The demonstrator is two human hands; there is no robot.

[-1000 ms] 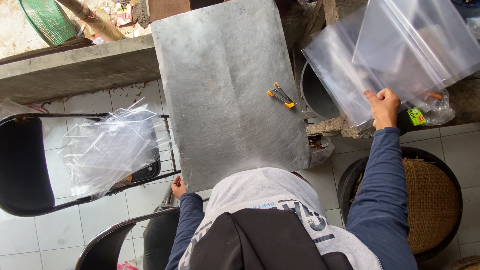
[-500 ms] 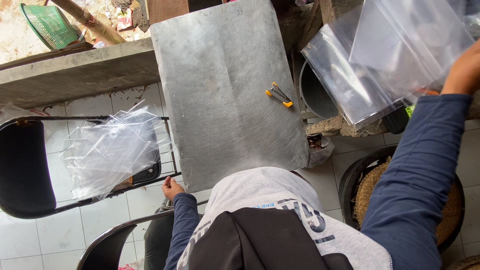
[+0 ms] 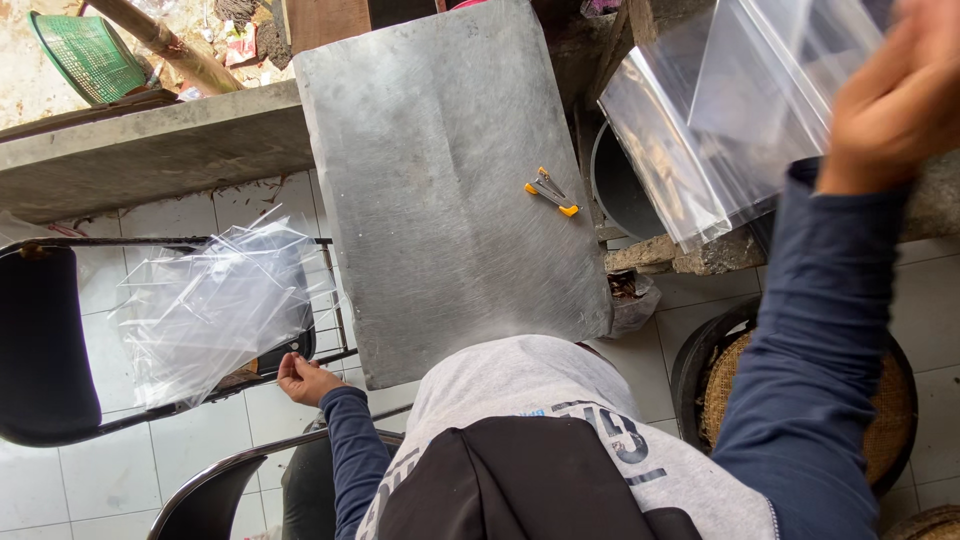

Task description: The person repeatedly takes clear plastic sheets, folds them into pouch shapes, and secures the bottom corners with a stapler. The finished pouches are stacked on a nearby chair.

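Right hand (image 3: 895,105) raised at 2 o'clock, blurred; closed on the corner of a clear plastic bag (image 3: 770,80), the sheet lifting off the bag stack (image 3: 680,150) that lies at 1 o'clock on a rough ledge.

Left hand (image 3: 303,380) low at 8 o'clock, palm up, fingers loosely curled; holds nothing I can make out, just beside the edge of the pile of clear bags (image 3: 215,305) heaped on the black chair (image 3: 45,350).

Handling, as a judgement: bag is very light, limp, slick film; clings to its neighbours, creases easily, tears little. Best taken by pinching a corner or the open edge, then peeling one sheet off.

Around: grey metal tabletop (image 3: 440,180) dead centre, bare but for small yellow-handled clippers (image 3: 550,190) toward 1 o'clock. Woven basket (image 3: 880,400) in a dark tub at 4 o'clock. Green basket (image 3: 90,55) at 11 o'clock behind the concrete ledge (image 3: 150,150).

In the way: the stack overhangs its ledge; a dark bucket (image 3: 620,190) sits below it
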